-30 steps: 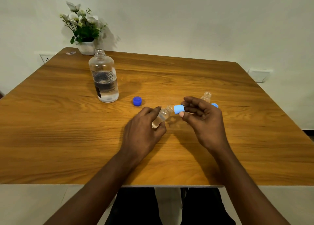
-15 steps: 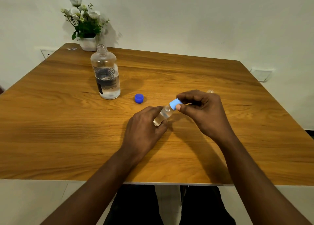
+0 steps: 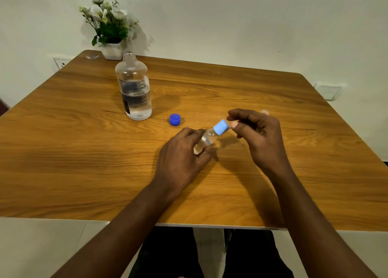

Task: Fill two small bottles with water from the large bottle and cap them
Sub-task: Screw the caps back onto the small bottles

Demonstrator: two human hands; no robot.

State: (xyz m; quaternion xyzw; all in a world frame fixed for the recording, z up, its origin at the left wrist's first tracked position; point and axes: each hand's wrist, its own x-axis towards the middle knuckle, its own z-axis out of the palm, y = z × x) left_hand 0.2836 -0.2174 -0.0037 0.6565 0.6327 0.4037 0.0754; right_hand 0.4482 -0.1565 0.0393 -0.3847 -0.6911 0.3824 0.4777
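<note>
My left hand (image 3: 180, 154) grips a small clear bottle (image 3: 206, 140), tilted with its neck pointing up and to the right. A light blue cap (image 3: 220, 127) sits on that neck. The thumb and forefinger of my right hand (image 3: 255, 131) pinch the cap's far end. Behind my right hand only the rim of the second small bottle (image 3: 264, 112) shows. The large bottle (image 3: 134, 93) stands uncapped at the back left, with water low in it. Its dark blue cap (image 3: 174, 119) lies on the table to its right.
A wooden table (image 3: 84, 152) carries everything. A white pot of flowers (image 3: 109, 30) stands at the back left corner, with a small clear scrap (image 3: 92, 57) beside it. Wall sockets (image 3: 329, 91) sit behind the table's edges.
My right hand brought the light blue cap onto the small bottle's neck, then slid back so that only the fingertips touch it. The bottle stays tilted in my left hand.
</note>
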